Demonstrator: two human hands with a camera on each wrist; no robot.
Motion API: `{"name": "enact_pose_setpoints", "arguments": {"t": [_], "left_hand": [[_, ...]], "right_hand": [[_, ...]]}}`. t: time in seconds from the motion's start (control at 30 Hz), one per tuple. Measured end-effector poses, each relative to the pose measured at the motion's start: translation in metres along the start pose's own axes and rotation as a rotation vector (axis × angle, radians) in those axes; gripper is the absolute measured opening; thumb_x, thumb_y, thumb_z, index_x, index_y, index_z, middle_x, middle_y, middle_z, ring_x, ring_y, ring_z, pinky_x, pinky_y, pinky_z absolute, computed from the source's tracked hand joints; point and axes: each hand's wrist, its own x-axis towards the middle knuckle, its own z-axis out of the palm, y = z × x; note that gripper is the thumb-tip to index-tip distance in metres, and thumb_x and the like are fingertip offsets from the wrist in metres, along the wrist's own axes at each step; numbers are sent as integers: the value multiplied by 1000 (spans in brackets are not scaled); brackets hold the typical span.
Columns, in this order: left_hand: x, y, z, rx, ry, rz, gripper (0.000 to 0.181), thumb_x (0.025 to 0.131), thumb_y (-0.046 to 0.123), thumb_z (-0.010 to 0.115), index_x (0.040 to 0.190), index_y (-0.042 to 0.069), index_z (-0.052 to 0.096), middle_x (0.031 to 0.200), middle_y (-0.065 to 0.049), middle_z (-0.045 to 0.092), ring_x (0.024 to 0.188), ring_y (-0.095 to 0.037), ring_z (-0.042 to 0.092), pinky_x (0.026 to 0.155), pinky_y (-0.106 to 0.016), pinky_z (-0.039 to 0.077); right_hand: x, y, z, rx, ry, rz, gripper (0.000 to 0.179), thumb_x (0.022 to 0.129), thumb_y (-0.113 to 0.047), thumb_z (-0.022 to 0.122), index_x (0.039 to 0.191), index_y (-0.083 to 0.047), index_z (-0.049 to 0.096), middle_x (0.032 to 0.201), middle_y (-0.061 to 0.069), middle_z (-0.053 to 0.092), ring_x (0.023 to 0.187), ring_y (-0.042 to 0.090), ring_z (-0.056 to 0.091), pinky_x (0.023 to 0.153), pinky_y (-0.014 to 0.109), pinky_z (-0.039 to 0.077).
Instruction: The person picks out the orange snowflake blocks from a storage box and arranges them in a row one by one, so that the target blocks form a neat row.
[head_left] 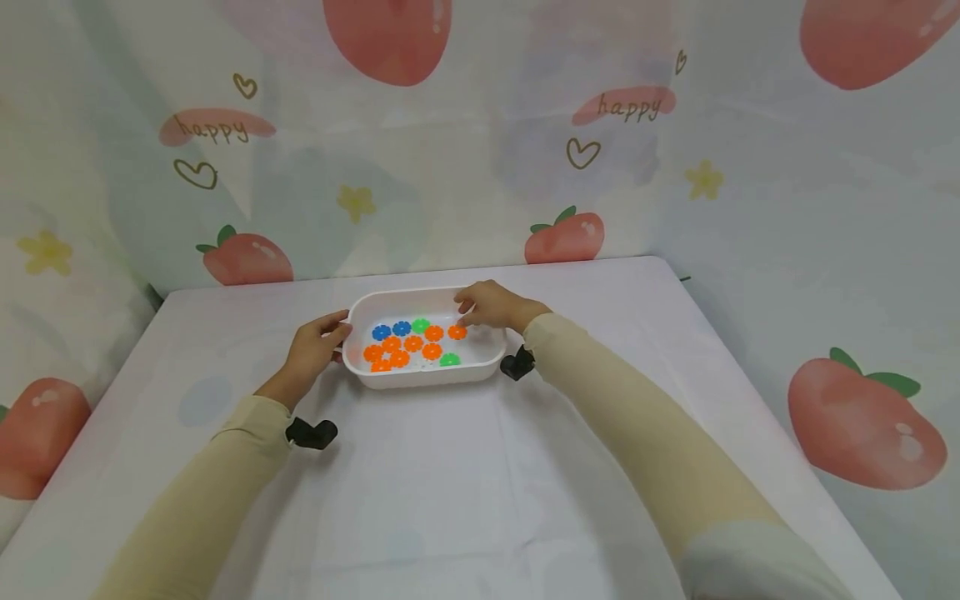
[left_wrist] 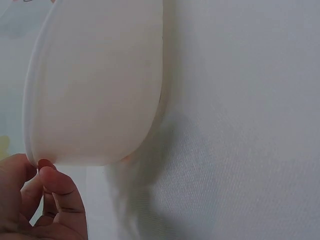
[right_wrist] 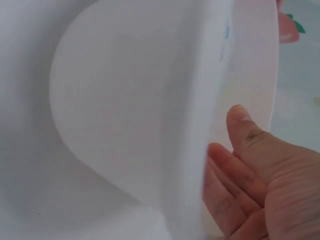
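A white oval-cornered plastic basin (head_left: 427,380) sits toward the far side of the table. Inside it lie several flower-shaped plastic discs: mostly orange (head_left: 413,343), plus blue ones (head_left: 382,332) and green ones (head_left: 449,360). My left hand (head_left: 311,348) pinches the basin's left rim between thumb and fingers, as the left wrist view shows at the rim (left_wrist: 31,125). Over the right end of the basin reaches my right hand (head_left: 491,306), its fingertips beside an orange disc (head_left: 457,332). In the right wrist view its thumb (right_wrist: 240,120) stands apart from the fingers; the rim partly hides them.
A white cloth covers the table (head_left: 420,483). Behind and around it hangs a pale curtain (head_left: 442,167) printed with fruit, hearts and flowers. Black wrist straps (head_left: 311,433) show below both sleeves.
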Motion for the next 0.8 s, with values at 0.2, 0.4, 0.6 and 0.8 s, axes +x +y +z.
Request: {"name": "enact_pose_setpoints", "arguments": {"t": [0.2,0.4,0.6,0.8], "left_hand": [[-1,0,-1,-51,4,-16,49,103,27,52,150,14,43,137,-17,49,82,-18,55,67,-12,50],[0,-2,-1,-93,5,-18,48,103,26,52,149,14,44,134,-16,49,79,-14,54,67,-13,50],[1,-4,-1,-127,-6,-13,49,103,26,52,150,14,43,128,-14,48,88,-15,53,68,-13,50],[1,-4,-1,-144,-6,-28,49,103,26,52,150,15,43,127,-13,48,93,-19,52,70,-12,50]], "right_hand": [[4,-10,-2,14,-20,72,46,94,-11,67,135,3,55,124,16,63,100,24,64,95,30,51],[11,-10,-1,4,-9,101,42,93,-11,68,130,5,58,109,15,67,88,22,65,85,26,54],[16,-13,1,31,-7,152,41,91,-10,70,128,5,60,103,14,66,85,23,65,84,27,55],[17,-17,2,65,-1,187,39,92,-9,69,127,5,60,102,15,63,86,25,63,86,28,55]]}}
